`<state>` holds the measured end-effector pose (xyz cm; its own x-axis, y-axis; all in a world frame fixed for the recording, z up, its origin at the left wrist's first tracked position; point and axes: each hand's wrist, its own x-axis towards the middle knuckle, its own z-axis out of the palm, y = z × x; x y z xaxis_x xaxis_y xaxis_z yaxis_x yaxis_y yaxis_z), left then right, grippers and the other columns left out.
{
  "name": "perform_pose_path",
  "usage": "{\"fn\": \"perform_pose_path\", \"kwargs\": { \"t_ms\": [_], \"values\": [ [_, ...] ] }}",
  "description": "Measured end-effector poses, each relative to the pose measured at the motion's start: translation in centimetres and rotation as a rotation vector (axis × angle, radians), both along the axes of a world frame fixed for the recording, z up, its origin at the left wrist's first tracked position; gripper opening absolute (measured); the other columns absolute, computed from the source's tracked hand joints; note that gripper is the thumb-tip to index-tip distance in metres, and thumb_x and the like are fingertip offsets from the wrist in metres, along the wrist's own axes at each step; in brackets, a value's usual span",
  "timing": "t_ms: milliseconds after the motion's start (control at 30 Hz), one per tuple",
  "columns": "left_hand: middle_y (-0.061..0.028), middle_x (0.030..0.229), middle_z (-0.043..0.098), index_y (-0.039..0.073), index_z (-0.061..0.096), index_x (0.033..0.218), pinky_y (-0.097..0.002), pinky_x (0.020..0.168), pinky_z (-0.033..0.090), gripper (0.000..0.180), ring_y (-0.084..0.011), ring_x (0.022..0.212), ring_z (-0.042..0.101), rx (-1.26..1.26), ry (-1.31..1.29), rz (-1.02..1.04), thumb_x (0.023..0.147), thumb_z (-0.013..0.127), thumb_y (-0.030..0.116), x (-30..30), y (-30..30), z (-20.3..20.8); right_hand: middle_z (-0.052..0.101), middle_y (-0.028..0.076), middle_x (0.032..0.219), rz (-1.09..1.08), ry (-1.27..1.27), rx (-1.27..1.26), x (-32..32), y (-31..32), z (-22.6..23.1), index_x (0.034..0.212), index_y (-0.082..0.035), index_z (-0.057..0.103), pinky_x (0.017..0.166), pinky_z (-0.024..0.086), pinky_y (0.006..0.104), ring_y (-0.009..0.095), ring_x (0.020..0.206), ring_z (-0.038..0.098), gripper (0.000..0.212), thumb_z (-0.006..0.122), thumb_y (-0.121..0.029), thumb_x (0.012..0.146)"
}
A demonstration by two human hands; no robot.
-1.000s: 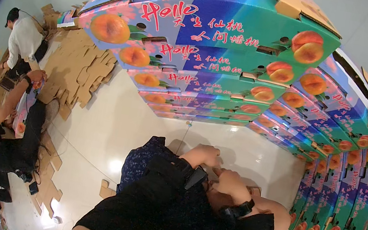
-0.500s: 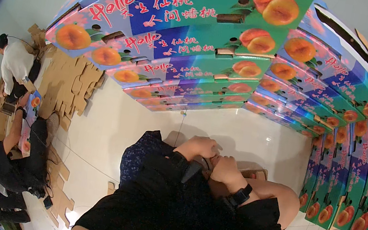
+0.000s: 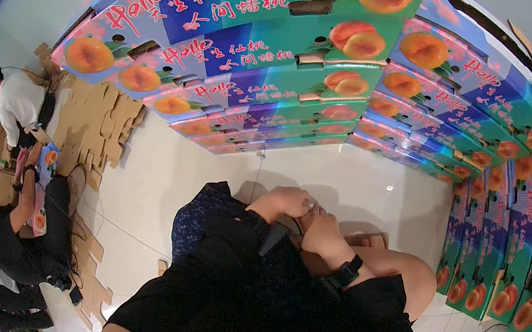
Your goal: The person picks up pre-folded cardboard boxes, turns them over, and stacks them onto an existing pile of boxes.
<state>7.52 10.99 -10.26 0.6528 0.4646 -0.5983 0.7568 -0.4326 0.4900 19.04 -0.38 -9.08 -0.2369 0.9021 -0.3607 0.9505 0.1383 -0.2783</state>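
My left hand (image 3: 290,203) and my right hand (image 3: 322,233) meet over my lap, fingertips touching or nearly so. Both are closed with the fingers bent inward. Anything pinched between them is too small or too hidden to make out. A black wrist device (image 3: 348,271) is strapped to my right wrist, and another dark strapped piece (image 3: 276,239) is by my left wrist. Beyond my hands rises a stack of colourful fruit cartons (image 3: 231,39) printed with peaches; neither hand touches it.
More cartons (image 3: 435,96) are stacked at the far right, with others (image 3: 515,245) along the right side. To the left, a person in black (image 3: 20,229) handles a carton, and a person in white (image 3: 21,101) works behind. Flattened cardboard (image 3: 92,121) and a thin cable (image 3: 120,226) lie on the floor.
The cartons sit slightly higher and further left in the picture. My hands stay together, with the fingers slightly shifted. The person in black has moved their arms over the carton.
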Motion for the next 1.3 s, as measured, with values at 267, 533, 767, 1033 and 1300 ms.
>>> {"fn": "perform_pose_path", "kwargs": {
  "t_ms": [267, 533, 767, 1033, 1300],
  "values": [
    [-0.0136, 0.116, 0.062, 0.021, 0.059, 0.121, -0.0464, 0.089, 0.046, 0.048, -0.0347, 0.107, 0.058, -0.025, -0.086, -0.046, 0.074, 0.06, 0.032, -0.3, 0.7, -0.2, 0.046, 0.023, 0.132, 0.02, -0.01, 0.142, 0.1, 0.3, -0.1, 0.129, -0.003, 0.05, 0.092, 0.043, 0.0443, 0.036, 0.122, 0.044, 0.062, 0.061, -0.038, 0.078],
    [-0.0164, 0.104, 0.064, 0.012, 0.059, 0.116, -0.0432, 0.085, 0.048, 0.067, -0.0346, 0.101, 0.06, 0.174, -0.102, -0.118, 0.055, 0.071, 0.037, -1.4, 1.1, -0.1, 0.054, 0.021, 0.118, 0.068, 0.131, -0.07, -0.7, 0.4, 1.5, 0.098, -0.005, 0.067, 0.084, 0.047, 0.0453, 0.034, 0.109, 0.052, 0.035, 0.064, -0.031, 0.076],
    [-0.0166, 0.104, 0.064, 0.012, 0.061, 0.112, -0.0451, 0.082, 0.049, 0.064, -0.0355, 0.099, 0.06, 0.158, -0.023, -0.149, 0.054, 0.07, 0.038, -1.4, 1.1, 0.5, 0.065, 0.013, 0.082, 0.052, 0.22, -0.018, 0.0, 1.1, 2.3, 0.076, -0.006, 0.068, 0.071, 0.049, 0.0434, 0.033, 0.079, 0.063, 0.026, 0.064, -0.031, 0.075],
    [-0.0157, 0.104, 0.065, 0.013, 0.06, 0.116, -0.0469, 0.083, 0.048, 0.066, -0.0363, 0.099, 0.061, 0.195, -0.039, -0.08, 0.055, 0.069, 0.036, -1.1, 1.0, 1.0, 0.063, 0.013, 0.082, 0.041, 0.213, 0.079, 0.4, 1.0, 3.0, 0.071, -0.005, 0.068, 0.073, 0.048, 0.0426, 0.031, 0.083, 0.062, 0.026, 0.067, -0.031, 0.07],
    [-0.0146, 0.11, 0.065, 0.017, 0.061, 0.113, -0.0437, 0.087, 0.047, 0.053, -0.0358, 0.103, 0.06, -0.058, -0.005, -0.136, 0.063, 0.07, 0.032, 0.0, 1.8, 1.1, 0.056, 0.016, 0.098, 0.163, 0.341, 0.274, 1.1, 1.7, 4.4, 0.071, -0.001, 0.067, 0.083, 0.044, 0.0417, 0.031, 0.103, 0.052, 0.028, 0.071, -0.025, 0.057]
  ]
}}
